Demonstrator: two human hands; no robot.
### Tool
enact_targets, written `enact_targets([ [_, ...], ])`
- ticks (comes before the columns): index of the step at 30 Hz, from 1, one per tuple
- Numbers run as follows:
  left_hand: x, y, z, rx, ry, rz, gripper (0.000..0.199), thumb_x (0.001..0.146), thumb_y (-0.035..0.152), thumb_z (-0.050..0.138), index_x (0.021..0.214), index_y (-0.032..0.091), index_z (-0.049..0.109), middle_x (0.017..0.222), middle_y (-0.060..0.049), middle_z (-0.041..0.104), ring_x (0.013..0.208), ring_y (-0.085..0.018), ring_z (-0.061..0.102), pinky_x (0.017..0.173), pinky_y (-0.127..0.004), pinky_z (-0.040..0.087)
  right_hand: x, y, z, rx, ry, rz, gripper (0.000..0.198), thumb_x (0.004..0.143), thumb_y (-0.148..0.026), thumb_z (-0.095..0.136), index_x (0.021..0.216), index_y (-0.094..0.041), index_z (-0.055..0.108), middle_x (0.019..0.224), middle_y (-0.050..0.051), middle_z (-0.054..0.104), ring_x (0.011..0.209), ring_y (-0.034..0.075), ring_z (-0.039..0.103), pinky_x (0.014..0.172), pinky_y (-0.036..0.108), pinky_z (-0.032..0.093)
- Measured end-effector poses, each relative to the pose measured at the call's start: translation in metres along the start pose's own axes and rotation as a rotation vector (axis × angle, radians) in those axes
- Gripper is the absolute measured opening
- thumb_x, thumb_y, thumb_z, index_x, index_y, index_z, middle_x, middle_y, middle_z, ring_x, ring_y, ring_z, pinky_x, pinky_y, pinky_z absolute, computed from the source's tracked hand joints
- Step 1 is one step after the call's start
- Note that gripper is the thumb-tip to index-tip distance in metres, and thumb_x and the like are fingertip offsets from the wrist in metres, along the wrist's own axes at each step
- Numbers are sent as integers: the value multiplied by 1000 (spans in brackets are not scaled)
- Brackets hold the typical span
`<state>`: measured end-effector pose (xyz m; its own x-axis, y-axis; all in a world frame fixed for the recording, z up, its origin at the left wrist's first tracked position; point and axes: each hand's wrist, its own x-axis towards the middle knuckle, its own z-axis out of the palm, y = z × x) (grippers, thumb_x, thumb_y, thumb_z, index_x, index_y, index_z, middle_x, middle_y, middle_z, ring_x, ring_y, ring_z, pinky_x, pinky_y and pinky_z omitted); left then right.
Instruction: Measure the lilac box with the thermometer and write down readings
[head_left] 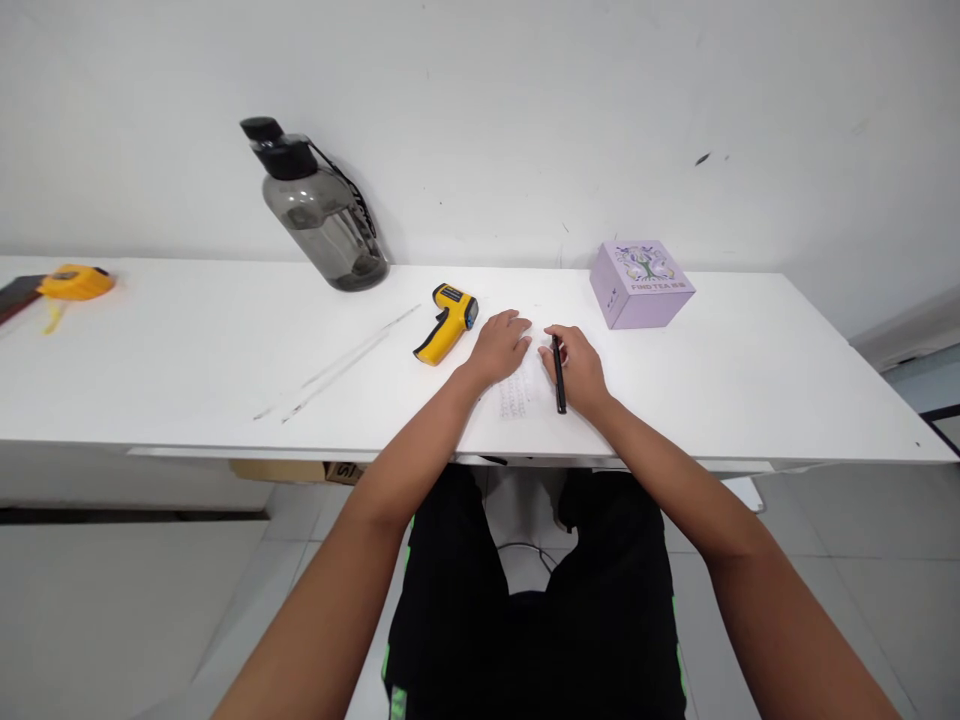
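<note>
A black pen is held in my right hand, its lower end pointing toward the table's front edge. My left hand lies on the white table, palm down with the fingers apart, over the upper part of a sheet of paper. Rows of small grey marks show on the paper; the rest of it is hidden or blends with the tabletop. Just left of my left hand lies a yellow and black infrared thermometer, its handle toward the front left.
A grey see-through water bottle stands at the back by the wall. To the right is a purple tea box. At the far left are a yellow tape measure and a dark object. The table's front edge runs above my legs.
</note>
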<state>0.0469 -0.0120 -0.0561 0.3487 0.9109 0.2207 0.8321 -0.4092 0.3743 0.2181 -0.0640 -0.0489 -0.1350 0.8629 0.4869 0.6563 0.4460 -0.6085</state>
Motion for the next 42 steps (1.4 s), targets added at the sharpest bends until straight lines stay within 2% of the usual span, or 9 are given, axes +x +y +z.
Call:
enact_targets([
  [6,2,-4,2,-9,14,-22,40,94,32,41,128,23,58,147,-11,48,138,-26,41,115,-47,34,6,6,-11,-185,18,28,29,95,-22,42,115,-20,63,101,9,66,82,22,61,79,35,42],
  [11,2,-4,2,-25,8,-22,41,94,32,43,130,21,57,146,-12,48,137,-26,41,116,-45,34,8,9,-12,-318,-80,83,37,90,-13,41,120,-18,62,105,11,67,95,26,61,80,37,41],
  [19,1,-2,-1,-56,0,-35,42,92,31,45,131,20,56,147,-12,47,138,-27,41,116,-44,33,6,13,-8,-332,-145,132,39,87,-15,45,121,-20,63,108,10,67,87,25,61,68,34,45],
  [26,1,0,-4,-108,30,-33,61,90,31,51,147,19,34,150,-13,45,137,-28,42,115,-45,34,3,14,-5,-280,-149,172,41,86,-18,48,125,-20,59,100,9,68,83,25,61,71,36,46],
  [29,-1,2,-4,-76,81,0,61,90,31,52,147,17,35,149,-14,46,136,-28,43,113,-44,35,-1,12,-6,-248,-66,114,34,88,-22,48,119,-19,61,99,9,67,83,22,61,71,34,47],
  [34,-5,7,-21,76,204,42,39,92,31,48,128,17,59,143,-14,53,132,-31,47,112,-48,31,19,28,-31,-379,261,5,30,92,-35,47,111,-19,64,121,16,59,111,29,56,92,46,45],
  [36,-7,5,-35,94,329,-33,37,94,34,45,124,19,62,137,-14,59,128,-30,50,113,-50,28,35,42,-44,-439,361,60,38,88,-38,52,118,-18,60,137,19,49,127,35,46,101,56,38],
  [39,-11,-4,-57,122,531,-360,45,95,37,42,133,18,55,138,-16,57,133,-33,44,116,-55,18,55,62,-55,-390,515,210,62,80,-46,58,134,-16,47,155,23,26,144,40,25,111,63,26],
  [42,-16,-15,-71,132,403,-695,74,87,51,52,148,11,37,145,-25,48,137,-43,37,112,-63,18,61,73,-50,-203,685,432,75,81,-52,56,142,-15,35,160,25,8,149,38,16,114,60,24],
])
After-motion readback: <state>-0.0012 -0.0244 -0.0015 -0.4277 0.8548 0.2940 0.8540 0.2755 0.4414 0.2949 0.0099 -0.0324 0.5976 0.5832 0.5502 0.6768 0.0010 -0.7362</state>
